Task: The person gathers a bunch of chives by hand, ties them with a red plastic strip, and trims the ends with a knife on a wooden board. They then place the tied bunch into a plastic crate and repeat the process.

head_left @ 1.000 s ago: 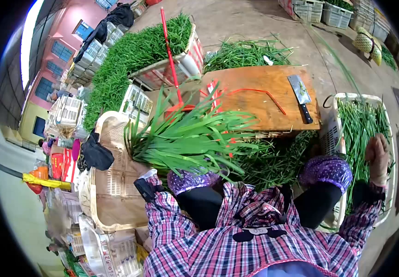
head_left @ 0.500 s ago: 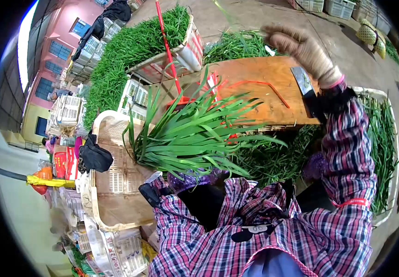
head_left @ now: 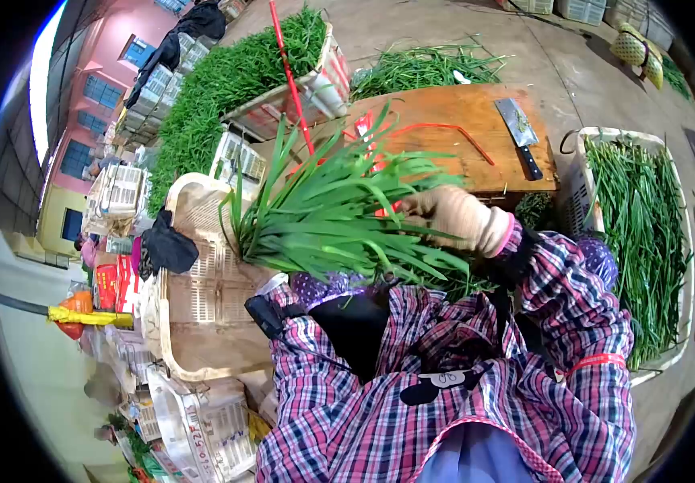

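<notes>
A fanned bunch of long green leaves [head_left: 331, 217] spreads to the right from its gathered base at the crate's edge. My left hand is at that base, mostly covered by leaves; only its pale cuff [head_left: 272, 283] shows clearly, and the bunch is held up there. My right hand [head_left: 452, 217], in a beige glove, has its fingers curled on the leaves' right-hand ends. Beyond it, a cleaver [head_left: 518, 133] with a black handle lies on an orange-brown wooden board [head_left: 444, 109], beside a bent red strip [head_left: 464, 137].
An empty beige crate [head_left: 202, 366] stands at left, with a dark cloth [head_left: 169, 243] over its rim. A white crate [head_left: 581, 173] of green stalks is at right. Behind are a heaped crate [head_left: 327, 84], a red pole [head_left: 291, 76] and loose greens [head_left: 428, 68] on the floor.
My right hand has come down from above the board to the leaf ends, uncovering the cleaver and the right crate. The leafy bunch has shifted slightly; my left hand stays at its base.
</notes>
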`<action>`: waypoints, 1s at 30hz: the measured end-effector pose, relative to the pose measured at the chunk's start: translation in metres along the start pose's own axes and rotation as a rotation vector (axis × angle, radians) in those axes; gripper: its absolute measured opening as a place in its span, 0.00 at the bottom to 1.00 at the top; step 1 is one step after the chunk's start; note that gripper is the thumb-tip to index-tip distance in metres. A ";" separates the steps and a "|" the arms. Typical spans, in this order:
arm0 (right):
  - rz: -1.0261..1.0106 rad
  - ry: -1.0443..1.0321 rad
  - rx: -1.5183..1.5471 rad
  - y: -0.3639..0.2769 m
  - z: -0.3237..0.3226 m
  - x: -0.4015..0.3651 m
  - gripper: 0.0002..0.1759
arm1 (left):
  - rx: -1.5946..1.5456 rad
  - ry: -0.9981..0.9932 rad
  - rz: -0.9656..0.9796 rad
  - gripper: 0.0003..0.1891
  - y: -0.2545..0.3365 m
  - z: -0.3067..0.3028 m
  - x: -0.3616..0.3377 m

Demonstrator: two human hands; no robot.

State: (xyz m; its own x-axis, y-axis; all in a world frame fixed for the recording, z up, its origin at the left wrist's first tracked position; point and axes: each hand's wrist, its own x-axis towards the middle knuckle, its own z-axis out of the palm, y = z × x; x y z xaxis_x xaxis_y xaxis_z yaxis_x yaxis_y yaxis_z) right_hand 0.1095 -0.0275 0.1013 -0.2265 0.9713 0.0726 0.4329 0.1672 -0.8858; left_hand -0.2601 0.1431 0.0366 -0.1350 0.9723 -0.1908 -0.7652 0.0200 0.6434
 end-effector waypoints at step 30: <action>-0.210 0.148 1.676 -0.017 0.086 0.014 0.46 | -0.127 -0.416 -0.008 0.24 -0.080 0.194 -0.114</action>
State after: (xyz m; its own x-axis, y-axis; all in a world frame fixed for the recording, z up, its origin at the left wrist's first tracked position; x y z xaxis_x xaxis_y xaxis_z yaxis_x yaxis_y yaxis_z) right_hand 0.0237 -0.0311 0.0777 -0.0360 0.9799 0.1962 -0.9453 0.0303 -0.3249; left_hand -0.0618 0.0755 0.1506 0.1159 0.9839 0.1362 -0.8400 0.0240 0.5421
